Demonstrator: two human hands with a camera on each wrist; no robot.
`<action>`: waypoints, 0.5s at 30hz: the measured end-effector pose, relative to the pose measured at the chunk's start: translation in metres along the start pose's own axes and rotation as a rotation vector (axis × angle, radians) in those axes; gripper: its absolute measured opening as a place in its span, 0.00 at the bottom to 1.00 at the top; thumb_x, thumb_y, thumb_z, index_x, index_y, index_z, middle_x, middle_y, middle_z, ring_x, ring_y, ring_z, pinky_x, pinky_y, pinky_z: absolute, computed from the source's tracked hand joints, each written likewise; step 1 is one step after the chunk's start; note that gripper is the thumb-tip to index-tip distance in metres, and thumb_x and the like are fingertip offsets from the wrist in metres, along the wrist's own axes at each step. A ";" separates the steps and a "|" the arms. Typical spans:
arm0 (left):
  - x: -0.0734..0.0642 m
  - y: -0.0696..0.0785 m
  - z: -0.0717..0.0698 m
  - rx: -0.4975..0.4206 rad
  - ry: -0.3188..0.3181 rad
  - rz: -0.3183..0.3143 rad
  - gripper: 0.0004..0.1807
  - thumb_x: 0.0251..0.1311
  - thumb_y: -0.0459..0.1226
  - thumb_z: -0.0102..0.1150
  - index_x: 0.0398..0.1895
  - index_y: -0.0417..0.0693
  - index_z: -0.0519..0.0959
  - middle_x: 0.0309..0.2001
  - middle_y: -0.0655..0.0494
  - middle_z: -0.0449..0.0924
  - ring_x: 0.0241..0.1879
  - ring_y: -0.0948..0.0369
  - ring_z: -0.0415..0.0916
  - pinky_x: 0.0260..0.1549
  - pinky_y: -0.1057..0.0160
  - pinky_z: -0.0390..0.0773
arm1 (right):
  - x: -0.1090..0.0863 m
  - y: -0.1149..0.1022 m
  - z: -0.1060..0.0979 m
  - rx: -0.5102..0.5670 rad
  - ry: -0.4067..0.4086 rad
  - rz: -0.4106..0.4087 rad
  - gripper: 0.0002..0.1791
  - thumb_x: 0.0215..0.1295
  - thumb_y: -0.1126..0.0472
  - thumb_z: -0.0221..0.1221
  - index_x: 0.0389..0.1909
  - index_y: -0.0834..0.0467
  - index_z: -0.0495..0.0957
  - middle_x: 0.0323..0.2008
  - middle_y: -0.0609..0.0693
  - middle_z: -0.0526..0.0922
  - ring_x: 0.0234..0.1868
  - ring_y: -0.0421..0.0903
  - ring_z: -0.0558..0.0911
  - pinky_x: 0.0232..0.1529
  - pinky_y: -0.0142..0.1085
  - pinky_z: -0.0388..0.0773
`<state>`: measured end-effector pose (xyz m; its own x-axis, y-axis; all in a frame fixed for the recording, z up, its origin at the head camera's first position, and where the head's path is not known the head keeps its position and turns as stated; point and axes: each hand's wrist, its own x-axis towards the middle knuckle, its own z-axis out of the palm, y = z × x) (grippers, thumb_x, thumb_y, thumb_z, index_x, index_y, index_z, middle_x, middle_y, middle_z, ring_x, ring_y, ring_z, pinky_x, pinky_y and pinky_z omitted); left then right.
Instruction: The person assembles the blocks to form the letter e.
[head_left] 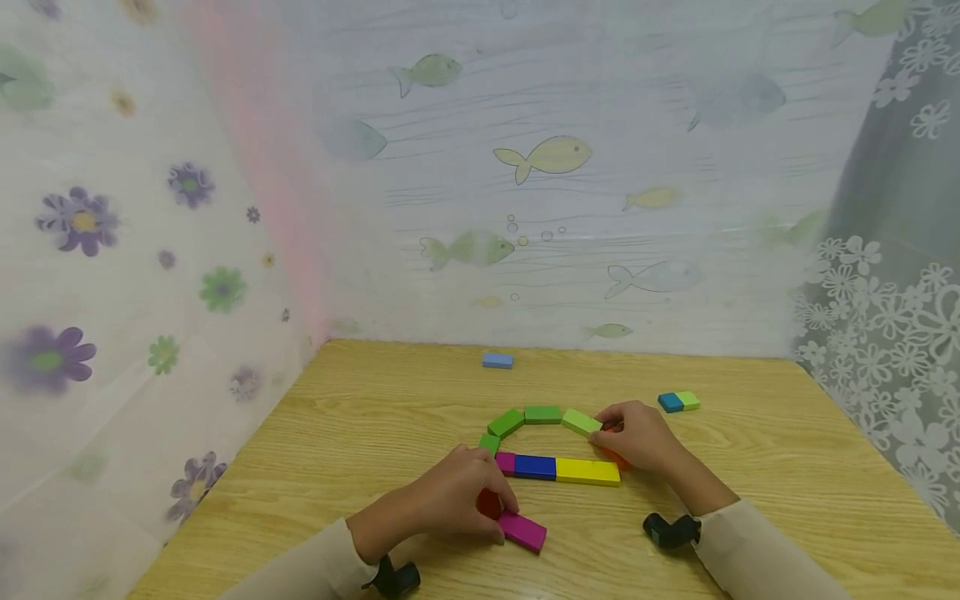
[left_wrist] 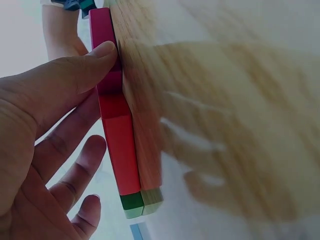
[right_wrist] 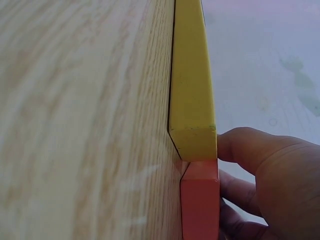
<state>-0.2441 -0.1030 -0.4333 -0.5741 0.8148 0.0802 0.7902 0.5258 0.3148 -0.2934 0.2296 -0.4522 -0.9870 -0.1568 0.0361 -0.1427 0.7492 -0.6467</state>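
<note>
Near the front of the table my left hand pinches a magenta block between thumb and fingers. A red block lies end to end with it, mostly covered by that hand in the head view. My right hand has thumb and index finger around the end of a light green block. Under its palm lies an orange block, close to the end of a yellow block. Green blocks curve leftward from the light green one. Inside the arc's base, a blue block joins the yellow one to a magenta piece.
At the back of the wooden table lies a light blue block. To the right, a dark blue block touches a lime block. Printed curtains hang behind and beside the table.
</note>
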 end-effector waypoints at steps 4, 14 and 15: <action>0.000 0.001 0.000 0.015 -0.002 0.001 0.14 0.51 0.52 0.80 0.42 0.73 0.89 0.39 0.86 0.82 0.46 0.75 0.70 0.44 0.68 0.64 | 0.000 0.000 0.000 -0.004 0.001 -0.002 0.21 0.63 0.53 0.71 0.53 0.62 0.86 0.42 0.48 0.87 0.43 0.44 0.83 0.46 0.41 0.85; -0.001 0.000 -0.001 0.011 0.003 0.019 0.15 0.51 0.54 0.80 0.42 0.72 0.89 0.39 0.86 0.82 0.46 0.75 0.70 0.44 0.68 0.64 | 0.001 0.001 0.000 -0.010 0.007 -0.007 0.21 0.63 0.54 0.71 0.52 0.62 0.86 0.42 0.48 0.87 0.43 0.44 0.84 0.46 0.42 0.85; -0.001 0.000 -0.001 0.005 0.004 0.022 0.15 0.51 0.54 0.80 0.42 0.72 0.89 0.39 0.86 0.82 0.46 0.75 0.70 0.44 0.68 0.64 | 0.001 0.001 0.000 -0.011 0.009 -0.009 0.21 0.63 0.54 0.71 0.52 0.62 0.86 0.42 0.48 0.87 0.43 0.44 0.84 0.46 0.42 0.85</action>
<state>-0.2439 -0.1038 -0.4325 -0.5570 0.8255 0.0910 0.8039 0.5085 0.3085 -0.2945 0.2296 -0.4528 -0.9863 -0.1580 0.0483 -0.1522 0.7552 -0.6376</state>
